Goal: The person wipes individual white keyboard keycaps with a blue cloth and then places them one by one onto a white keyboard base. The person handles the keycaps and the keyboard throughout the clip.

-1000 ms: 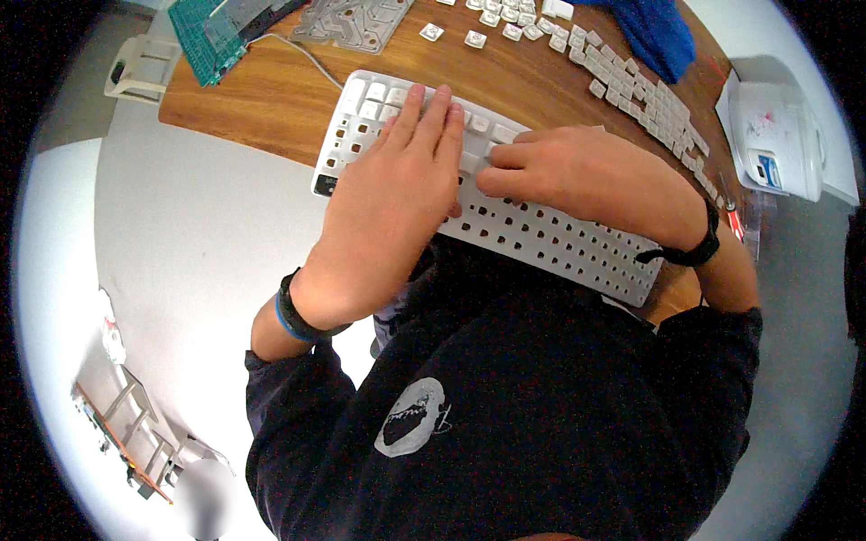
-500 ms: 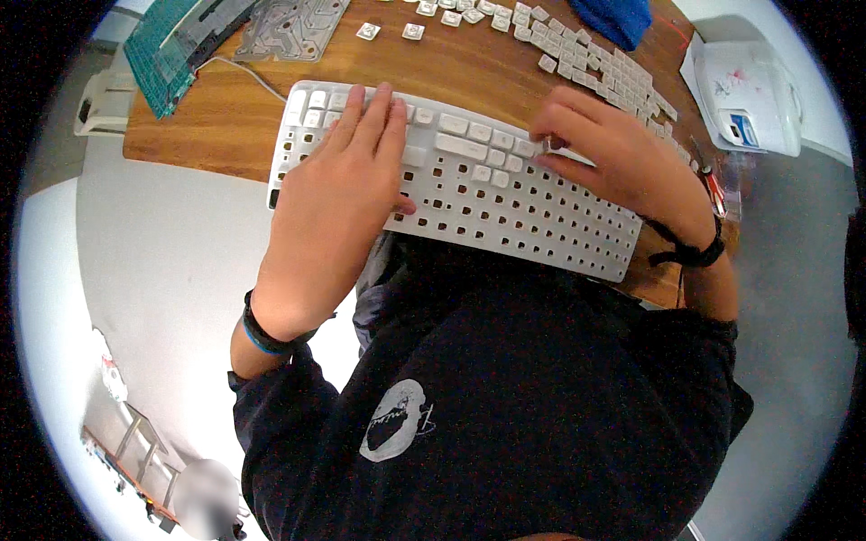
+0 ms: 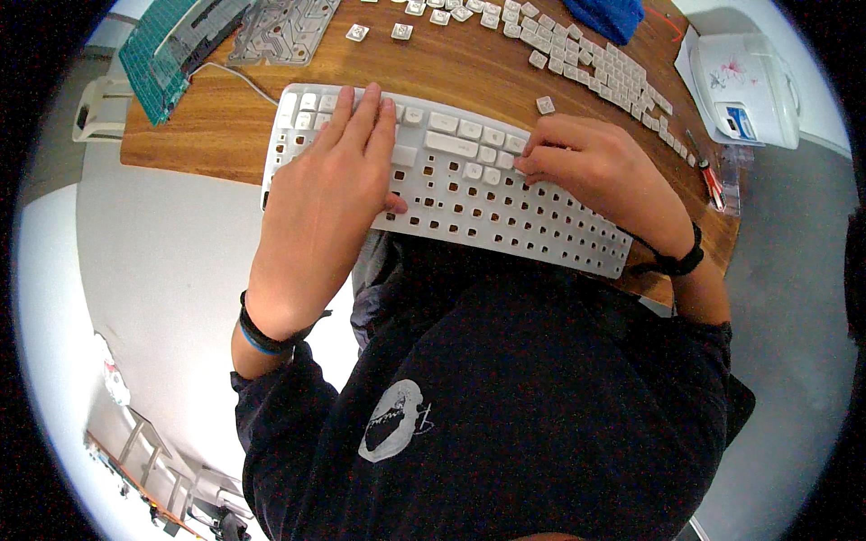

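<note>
A white keyboard case (image 3: pixel 424 219) lies tilted across the table's near edge, its upper rows partly filled with white keycaps (image 3: pixel 451 144) and its lower rows showing bare square holes. My left hand (image 3: pixel 325 194) lies flat over its left part, fingers stretched toward the far edge and thumb near the lower rows. On the right, my right hand (image 3: pixel 600 162) is pinched at the end of the filled rows; its fingertips hide whatever is between them. A single loose keycap (image 3: pixel 544 105) lies on the wood just beyond that hand.
Many loose keycaps (image 3: pixel 622 77) spread along the far right of the wooden table (image 3: pixel 198 140). A green circuit board (image 3: pixel 153 59) and a grey patterned sheet (image 3: pixel 284 32) lie far left. Blue cloth (image 3: pixel 609 16), a red-handled screwdriver (image 3: pixel 711 183) and a white container (image 3: pixel 744 86) are rightward.
My right hand has come slightly down and left, from above the keyboard's far edge onto the keycap rows. The loose keycap beyond it now shows. My left hand stays on the keyboard.
</note>
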`<state>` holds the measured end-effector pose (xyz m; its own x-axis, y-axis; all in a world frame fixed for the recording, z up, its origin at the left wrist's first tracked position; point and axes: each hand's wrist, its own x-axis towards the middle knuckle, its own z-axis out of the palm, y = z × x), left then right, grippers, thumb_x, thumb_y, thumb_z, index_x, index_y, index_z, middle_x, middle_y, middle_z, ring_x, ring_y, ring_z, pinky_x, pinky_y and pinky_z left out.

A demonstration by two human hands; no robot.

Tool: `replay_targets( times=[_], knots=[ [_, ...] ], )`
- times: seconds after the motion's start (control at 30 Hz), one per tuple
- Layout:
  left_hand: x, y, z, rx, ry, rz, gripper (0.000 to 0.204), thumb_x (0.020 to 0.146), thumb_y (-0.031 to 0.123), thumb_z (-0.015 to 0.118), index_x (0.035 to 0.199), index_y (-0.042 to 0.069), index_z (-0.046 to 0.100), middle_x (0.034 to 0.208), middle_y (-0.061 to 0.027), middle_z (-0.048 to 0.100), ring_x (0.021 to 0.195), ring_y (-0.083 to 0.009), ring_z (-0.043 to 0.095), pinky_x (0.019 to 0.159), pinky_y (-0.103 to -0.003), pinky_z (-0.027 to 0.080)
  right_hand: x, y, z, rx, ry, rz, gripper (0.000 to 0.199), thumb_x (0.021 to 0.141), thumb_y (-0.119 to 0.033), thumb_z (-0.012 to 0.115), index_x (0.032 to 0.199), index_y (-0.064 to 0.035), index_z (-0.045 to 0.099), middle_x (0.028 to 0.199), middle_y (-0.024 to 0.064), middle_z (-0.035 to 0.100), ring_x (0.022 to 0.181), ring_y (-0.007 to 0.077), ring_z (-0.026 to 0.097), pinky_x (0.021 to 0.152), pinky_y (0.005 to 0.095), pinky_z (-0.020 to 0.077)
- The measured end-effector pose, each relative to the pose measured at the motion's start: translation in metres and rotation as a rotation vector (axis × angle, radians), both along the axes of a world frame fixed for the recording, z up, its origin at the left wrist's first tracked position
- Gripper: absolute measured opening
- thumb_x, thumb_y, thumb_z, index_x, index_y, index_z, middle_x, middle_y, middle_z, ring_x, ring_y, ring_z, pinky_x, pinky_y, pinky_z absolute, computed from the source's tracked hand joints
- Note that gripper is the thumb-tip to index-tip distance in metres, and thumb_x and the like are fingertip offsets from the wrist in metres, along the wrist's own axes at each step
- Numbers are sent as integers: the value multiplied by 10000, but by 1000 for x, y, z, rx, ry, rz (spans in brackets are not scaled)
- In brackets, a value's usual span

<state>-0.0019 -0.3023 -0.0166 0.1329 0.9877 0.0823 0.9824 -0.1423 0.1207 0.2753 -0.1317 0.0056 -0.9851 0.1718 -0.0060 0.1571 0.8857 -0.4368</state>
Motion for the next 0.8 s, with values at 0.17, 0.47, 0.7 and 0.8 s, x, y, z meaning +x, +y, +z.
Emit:
replay_targets(
  times=[0.17,0.47,0.7,0.8],
  knots=[
    [0,-1,1,-9,-2,7,859,799,288,891,1528,-39,575,1613,-209,589,1513,-337,563,1092,-383,601,-1,-13,-9,16,112,-101,93,952,-96,797,952,-32,729,956,88,673,869,283,697,733,387,572],
    [-3,-3,-4,24,12,-19,841,806,298,892,1505,-54,585,1608,-219,591,1520,-350,555,1085,-388,602,3,-13,-14,-7,92,-111,79,933,-63,695,1002,-48,729,1033,119,670,1013,342,695,854,431,579],
    [-4,-2,-3,-59,-52,26,939,816,293,890,1623,35,485,1717,-148,489,1589,-342,463,1189,-463,537,9,11,-26,-239,94,-39,250,921,-95,797,1169,-72,786,1036,111,668,987,326,703,828,427,591],
    [-4,-1,-4,-77,-54,28,939,814,293,894,1622,35,490,1712,-156,494,1585,-348,467,1197,-465,529,3,12,-16,-121,79,-162,398,931,-86,831,1326,-109,787,1010,67,653,953,254,676,786,363,566]
  ],
)
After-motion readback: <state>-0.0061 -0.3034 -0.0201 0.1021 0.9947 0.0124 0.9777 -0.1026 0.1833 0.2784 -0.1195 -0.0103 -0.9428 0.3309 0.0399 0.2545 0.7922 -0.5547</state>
